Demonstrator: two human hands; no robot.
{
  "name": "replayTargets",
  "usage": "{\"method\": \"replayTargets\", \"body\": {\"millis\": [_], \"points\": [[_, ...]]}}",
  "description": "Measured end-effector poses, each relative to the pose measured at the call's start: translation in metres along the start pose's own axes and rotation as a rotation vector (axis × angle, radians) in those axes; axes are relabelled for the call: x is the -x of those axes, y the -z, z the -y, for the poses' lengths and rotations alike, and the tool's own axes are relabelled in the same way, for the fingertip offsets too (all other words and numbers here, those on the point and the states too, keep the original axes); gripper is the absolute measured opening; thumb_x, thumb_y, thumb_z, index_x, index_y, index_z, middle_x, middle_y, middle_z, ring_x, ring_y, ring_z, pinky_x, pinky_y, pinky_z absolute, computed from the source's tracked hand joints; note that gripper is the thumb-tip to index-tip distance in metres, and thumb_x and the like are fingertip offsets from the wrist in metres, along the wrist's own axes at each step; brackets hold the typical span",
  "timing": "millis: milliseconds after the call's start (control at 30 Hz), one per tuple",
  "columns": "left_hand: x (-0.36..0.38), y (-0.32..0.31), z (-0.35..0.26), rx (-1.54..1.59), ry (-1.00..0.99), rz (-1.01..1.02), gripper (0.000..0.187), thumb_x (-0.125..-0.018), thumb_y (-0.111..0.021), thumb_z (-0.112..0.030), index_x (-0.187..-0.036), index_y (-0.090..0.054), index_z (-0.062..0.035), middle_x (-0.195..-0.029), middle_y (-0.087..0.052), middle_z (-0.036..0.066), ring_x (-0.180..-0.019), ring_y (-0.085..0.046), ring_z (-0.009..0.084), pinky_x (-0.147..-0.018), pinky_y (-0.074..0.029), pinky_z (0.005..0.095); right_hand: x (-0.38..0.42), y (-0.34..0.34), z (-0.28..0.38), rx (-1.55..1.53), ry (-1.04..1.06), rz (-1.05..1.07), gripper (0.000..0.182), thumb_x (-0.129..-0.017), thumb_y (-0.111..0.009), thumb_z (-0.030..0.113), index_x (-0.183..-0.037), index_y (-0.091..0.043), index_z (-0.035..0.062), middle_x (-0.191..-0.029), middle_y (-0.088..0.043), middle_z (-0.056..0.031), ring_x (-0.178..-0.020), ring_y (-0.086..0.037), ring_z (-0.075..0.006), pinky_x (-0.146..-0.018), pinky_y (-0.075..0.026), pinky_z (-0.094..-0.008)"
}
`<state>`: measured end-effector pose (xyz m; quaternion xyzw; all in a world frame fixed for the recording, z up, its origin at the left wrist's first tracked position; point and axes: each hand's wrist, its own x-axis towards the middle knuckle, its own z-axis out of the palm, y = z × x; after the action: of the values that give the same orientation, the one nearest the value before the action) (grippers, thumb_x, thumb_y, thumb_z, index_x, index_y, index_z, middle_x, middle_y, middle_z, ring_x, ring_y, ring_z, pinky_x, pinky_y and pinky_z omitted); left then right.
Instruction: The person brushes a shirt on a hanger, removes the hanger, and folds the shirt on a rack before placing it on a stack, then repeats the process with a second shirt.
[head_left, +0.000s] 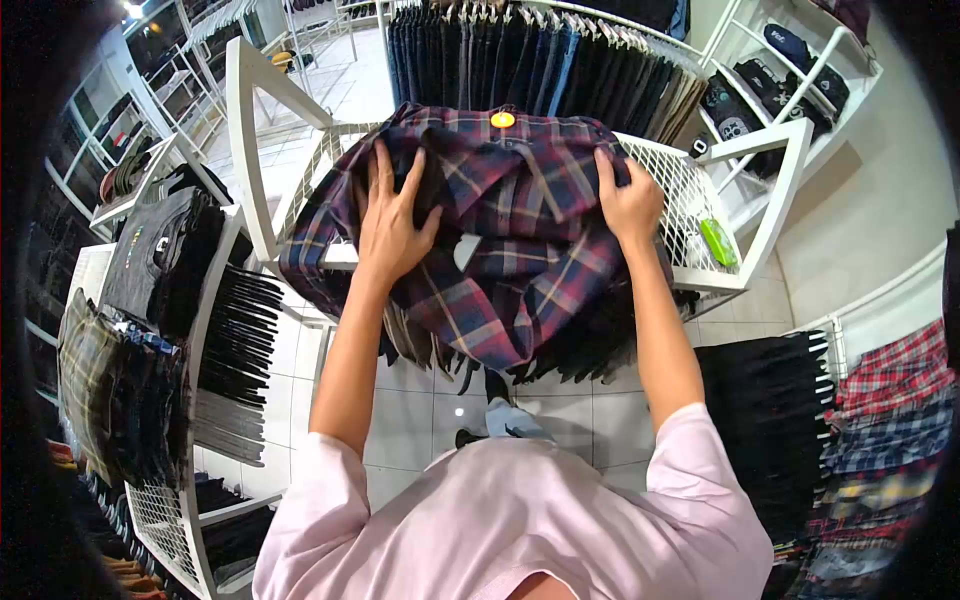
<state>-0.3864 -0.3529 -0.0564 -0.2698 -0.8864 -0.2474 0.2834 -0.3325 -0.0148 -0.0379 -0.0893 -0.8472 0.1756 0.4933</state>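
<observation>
A dark plaid shirt (470, 300) in navy, red and cream lies across a white mesh rack top (690, 215), its lower part hanging over the front edge. A round orange sticker (502, 119) shows at its far edge. My left hand (393, 215) rests on the shirt's left side with its fingers spread. On the right side, my right hand (631, 200) is closed on the cloth, index finger and thumb pointing away from me.
A bright green object (717, 243) lies at the rack's right end. Jeans (480, 55) hang behind it. Folded clothes (150, 260) are stacked on the left shelf, and plaid shirts (890, 430) hang at the right. Caps (770, 90) sit upper right.
</observation>
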Motion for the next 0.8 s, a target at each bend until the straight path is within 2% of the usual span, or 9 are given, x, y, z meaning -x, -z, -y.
{"method": "replayTargets", "body": {"millis": [167,200,267,333,433,567,633,700,800], "points": [[-0.029,-0.035,0.009,-0.160,-0.016,0.157,0.068,-0.089,-0.075,-0.023,-0.151,-0.049,-0.0101,-0.159,-0.037,0.029,-0.145,-0.041,0.0462,-0.116,-0.040,0.0471,-0.028,-0.041,-0.010,0.186,-0.039,0.078,0.043,-0.089,-0.075,0.041,-0.119,-0.067,0.0103,-0.112,-0.063,-0.0169,-0.106,-0.064,-0.0387,-0.089,-0.052,-0.0505],[-0.023,-0.032,-0.006,-0.025,-0.102,-0.057,0.042,-0.085,-0.076,-0.023,-0.120,-0.065,-0.0029,-0.130,-0.060,0.021,-0.125,-0.056,0.0413,-0.106,-0.045,0.0481,-0.023,-0.030,0.009,0.083,-0.046,0.069,0.046,-0.087,-0.077,0.034,-0.124,-0.063,0.0101,-0.113,-0.062,-0.0157,-0.109,-0.061,-0.0374,-0.094,-0.049,-0.0492],[-0.001,-0.012,-0.043,-0.025,0.020,0.104,0.032,-0.083,-0.080,-0.031,-0.090,-0.064,-0.0039,-0.098,-0.061,0.015,-0.099,-0.059,0.0357,-0.086,-0.046,0.0471,0.004,0.000,0.046,-0.187,-0.062,0.173,0.037,-0.089,-0.076,0.025,-0.118,-0.065,0.0057,-0.099,-0.065,-0.0123,-0.090,-0.067,-0.0259,-0.079,-0.053,-0.0397],[0.027,-0.013,-0.048,-0.039,0.064,0.223,0.040,-0.080,-0.083,-0.036,-0.096,-0.068,-0.0029,-0.103,-0.064,0.015,-0.102,-0.060,0.0349,-0.090,-0.045,0.0459,0.043,0.015,0.069,-0.490,-0.203,0.294,0.030,-0.090,-0.077,0.014,-0.115,-0.065,0.0017,-0.082,-0.073,-0.0094,-0.064,-0.069,-0.0172,-0.060,-0.054,-0.0323],[0.046,-0.024,-0.046,-0.017,0.114,0.218,0.046,-0.076,-0.084,-0.037,-0.102,-0.070,-0.0019,-0.113,-0.064,0.016,-0.111,-0.058,0.0349,-0.095,-0.044,0.0479,0.090,0.009,0.078,-0.650,-0.414,0.530,0.024,-0.092,-0.076,0.015,-0.106,-0.064,0.0003,-0.072,-0.072,-0.0097,-0.062,-0.070,-0.0142,-0.057,-0.053,-0.0312],[0.055,-0.017,-0.049,0.257,0.167,0.254,0.053,-0.070,-0.087,-0.039,-0.105,-0.070,-0.0024,-0.130,-0.061,0.018,-0.126,-0.053,0.0383,-0.105,-0.040,0.0512,0.108,-0.005,0.098,-0.591,-0.419,0.662,0.033,-0.091,-0.078,0.028,-0.098,-0.059,0.0018,-0.070,-0.071,-0.0130,-0.066,-0.073,-0.0277,-0.061,-0.055,-0.0378],[0.056,0.010,-0.058,0.413,0.118,0.465,0.054,-0.071,-0.087,-0.045,-0.112,-0.074,-0.0121,-0.149,-0.053,0.020,-0.149,-0.035,0.0447,-0.118,-0.021,0.0688,0.116,-0.010,0.100,-0.614,-0.400,0.674,0.048,-0.090,-0.079,0.035,-0.108,-0.048,0.0036,-0.078,-0.071,-0.0207,-0.073,-0.074,-0.0364,-0.068,-0.056,-0.0431],[0.062,0.024,-0.050,0.513,0.077,0.592,0.050,-0.074,-0.084,-0.050,-0.111,-0.077,-0.0167,-0.152,-0.052,0.020,-0.153,-0.028,0.0437,-0.117,-0.013,0.0745,0.123,-0.008,0.096,-0.637,-0.486,0.735,0.049,-0.090,-0.082,0.025,-0.111,-0.043,0.0041,-0.082,-0.071,-0.0132,-0.070,-0.066,-0.0134,-0.062,-0.053,-0.0325],[0.070,0.023,-0.037,0.494,0.163,0.464,0.039,-0.089,-0.073,-0.042,-0.115,-0.076,-0.0120,-0.149,-0.055,0.020,-0.148,-0.038,0.0415,-0.120,-0.022,0.0633,0.139,0.010,0.085,-0.927,-0.611,0.781,0.049,-0.093,-0.079,0.017,-0.118,-0.039,0.0030,-0.086,-0.067,-0.0091,-0.074,-0.062,-0.0108,-0.063,-0.052,-0.0312]]}}
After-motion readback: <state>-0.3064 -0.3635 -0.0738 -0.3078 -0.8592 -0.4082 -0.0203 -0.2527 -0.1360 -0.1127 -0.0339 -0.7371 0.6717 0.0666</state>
